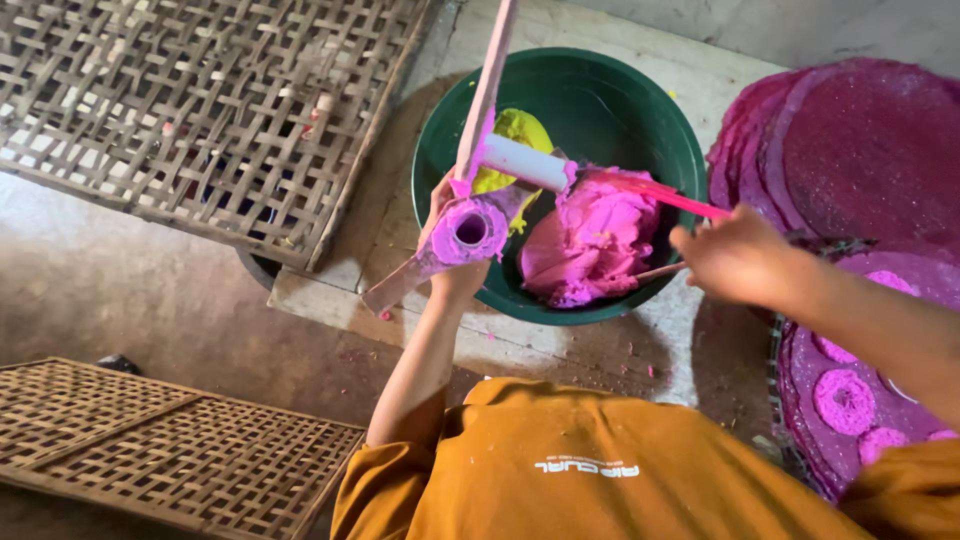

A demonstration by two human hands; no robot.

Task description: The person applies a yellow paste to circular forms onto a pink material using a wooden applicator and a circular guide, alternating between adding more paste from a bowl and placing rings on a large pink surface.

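Note:
My left hand (445,250) grips a dough press (470,232), a pink-smeared tube with its open end facing up, fixed to a long wooden lever (488,85). A white cylinder plunger (527,162) sticks out sideways from the lever. My right hand (738,257) hovers to the right, fingers closed on a thin stick (655,272) that reaches into the pink dough (592,240). The dough lies in a green bowl (640,110) beside a lump of yellow dough (520,135).
A woven bamboo tray (190,110) lies at the upper left, another woven bamboo tray (170,445) at the lower left. Round magenta mats (860,130) are stacked at the right; a lower mat (810,370) carries pink dough rings (845,400). The bowl stands on a concrete slab (560,345).

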